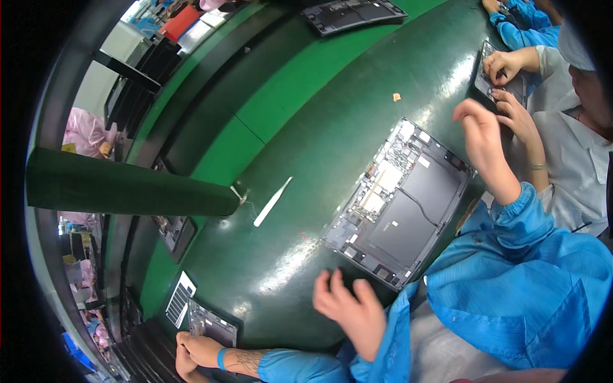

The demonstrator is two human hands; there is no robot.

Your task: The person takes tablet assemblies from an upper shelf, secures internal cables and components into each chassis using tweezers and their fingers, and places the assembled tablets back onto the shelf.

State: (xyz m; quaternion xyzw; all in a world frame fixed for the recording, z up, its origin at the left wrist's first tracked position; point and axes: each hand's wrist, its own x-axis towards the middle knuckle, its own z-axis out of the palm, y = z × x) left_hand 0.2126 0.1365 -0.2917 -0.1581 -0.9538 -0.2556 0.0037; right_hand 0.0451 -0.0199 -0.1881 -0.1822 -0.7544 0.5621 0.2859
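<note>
An opened laptop base [408, 210] lies slanted on the green bench. Its bare circuit board [383, 182] faces away from me, with dark flat panels and a black cable [418, 204] on the near side. My left hand [351, 309] hovers off the laptop's lower left corner, fingers spread and nothing in them. Past the laptop's upper right corner my right hand [482, 140] is raised, its fingers loosely bent; I see nothing held. A slim white tool with a tapered tip [273, 202] rests on the bench, apart from both hands.
A small orange-tan scrap [396, 97] lies beyond the laptop. At right a co-worker's hands [504, 70] work on another laptop; at lower left another person's hands [191, 351] are beside a laptop part [214, 324]. A dark green post [128, 185] juts in from the left.
</note>
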